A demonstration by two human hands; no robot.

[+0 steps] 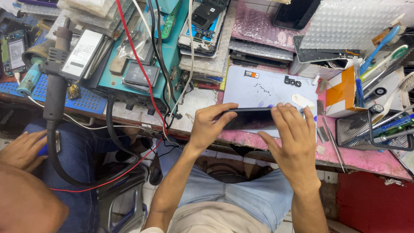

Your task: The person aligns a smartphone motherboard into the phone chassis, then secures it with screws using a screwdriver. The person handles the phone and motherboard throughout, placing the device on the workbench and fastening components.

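Note:
A dark smartphone point(250, 118) is held edge-up over the front of a pink workbench point(366, 157). My left hand point(211, 125) grips its left end, thumb under and fingers over the top edge. My right hand point(291, 133) covers its right end, fingers spread across the top. Just behind the phone lies a pale blue back cover point(263, 88) with small black camera parts point(292, 81) and tiny screws on it.
A black hot-air handle point(56, 82) with hose stands at the left beside a teal station point(166, 56) with red and black cables. Opened phones and bubble wrap pile at the back. A mesh tool basket point(371, 129) with brushes sits right. Another person's hand point(23, 149) rests at lower left.

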